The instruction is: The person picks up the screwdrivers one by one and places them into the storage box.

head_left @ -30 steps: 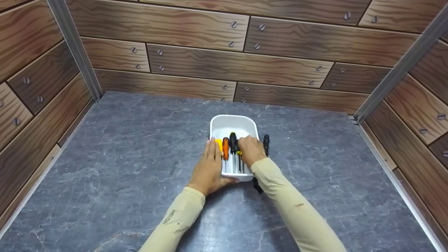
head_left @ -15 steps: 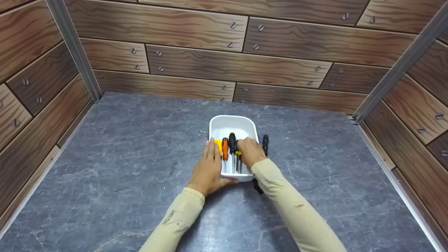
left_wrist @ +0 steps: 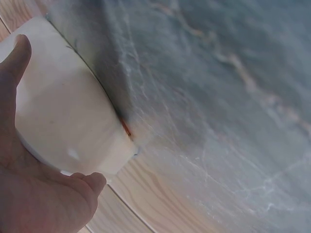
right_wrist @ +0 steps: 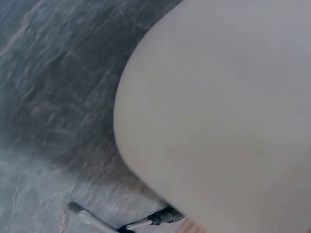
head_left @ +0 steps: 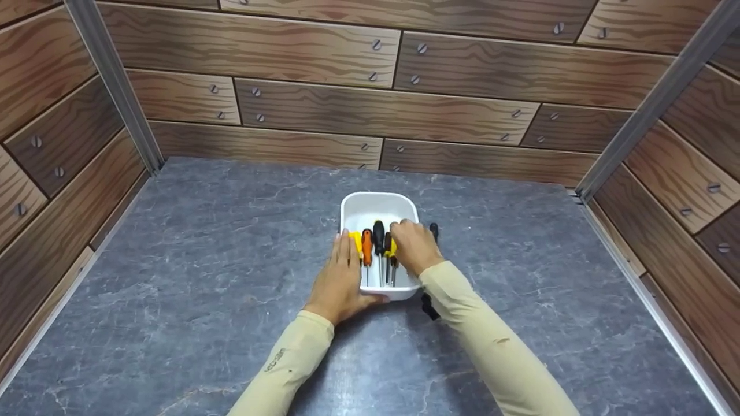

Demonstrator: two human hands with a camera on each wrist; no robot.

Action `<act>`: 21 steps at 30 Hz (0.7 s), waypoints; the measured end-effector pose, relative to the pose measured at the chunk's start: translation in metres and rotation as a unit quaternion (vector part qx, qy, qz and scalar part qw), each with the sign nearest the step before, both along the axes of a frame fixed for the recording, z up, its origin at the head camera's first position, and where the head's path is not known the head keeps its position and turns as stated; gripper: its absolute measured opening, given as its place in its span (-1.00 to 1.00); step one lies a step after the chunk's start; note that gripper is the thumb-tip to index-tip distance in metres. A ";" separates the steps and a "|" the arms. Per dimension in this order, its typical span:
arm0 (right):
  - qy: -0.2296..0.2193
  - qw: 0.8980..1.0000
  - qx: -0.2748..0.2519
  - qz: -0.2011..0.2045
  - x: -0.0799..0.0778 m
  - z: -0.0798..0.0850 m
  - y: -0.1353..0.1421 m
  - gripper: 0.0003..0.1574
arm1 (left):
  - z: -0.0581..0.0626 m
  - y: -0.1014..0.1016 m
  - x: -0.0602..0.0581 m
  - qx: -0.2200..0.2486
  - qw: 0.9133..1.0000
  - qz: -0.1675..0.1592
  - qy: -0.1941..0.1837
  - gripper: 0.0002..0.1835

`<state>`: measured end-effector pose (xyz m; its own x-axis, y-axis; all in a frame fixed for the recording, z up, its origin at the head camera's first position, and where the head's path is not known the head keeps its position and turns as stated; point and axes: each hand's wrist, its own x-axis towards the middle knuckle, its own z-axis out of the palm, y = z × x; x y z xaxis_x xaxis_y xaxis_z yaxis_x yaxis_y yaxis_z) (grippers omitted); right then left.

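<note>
A white plastic tray (head_left: 378, 201) holds several screwdrivers lying side by side. My left hand (head_left: 338, 286) grips its near left corner, fingers along the left wall and thumb across the front. The left wrist view shows this hand (left_wrist: 43, 194) around the tray's outer wall (left_wrist: 73, 102). Inside the tray at right, my right hand (head_left: 413, 245) curls its fingers on a black-and-yellow screwdriver (head_left: 393, 249), partly hidden beneath them. Left of it lie a black screwdriver (head_left: 378, 234), an orange one (head_left: 367, 245) and a yellow-handled one (head_left: 356, 242).
A black handle (head_left: 434, 232) lies on the dark marbled table (head_left: 231, 260) just right of the tray. Another black item (head_left: 429, 306) sits beside my right sleeve (head_left: 480, 323). Wood-patterned walls (head_left: 312, 107) enclose the table at back and sides.
The screwdriver under my right fingers has shifted slightly left towards its neighbours, its yellow part showing more. My left hand keeps its grip. The whole head view has drifted a little.
</note>
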<state>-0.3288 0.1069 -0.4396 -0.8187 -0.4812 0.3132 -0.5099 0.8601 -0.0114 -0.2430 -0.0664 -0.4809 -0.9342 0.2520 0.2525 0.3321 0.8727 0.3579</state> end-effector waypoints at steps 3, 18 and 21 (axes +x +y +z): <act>0.015 1.000 -0.025 -0.008 -0.003 0.002 0.006 -0.82 | -0.001 -0.001 -0.001 -0.001 1.000 0.000 -0.002 0.44; 0.063 0.961 -0.253 -0.092 -0.019 0.001 0.056 -0.76 | -0.001 0.000 0.000 0.007 1.000 0.002 0.002 0.45; 0.033 0.956 -0.267 -0.119 -0.020 -0.005 0.066 -0.74 | -0.001 0.001 0.001 0.007 1.000 0.001 0.005 0.45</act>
<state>-0.3493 0.1727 -0.4442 -0.8547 -0.0408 0.5176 -0.3155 0.8326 -0.4553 -0.2420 -0.0655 -0.4823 -0.9319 0.2471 0.2655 0.3347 0.8679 0.3670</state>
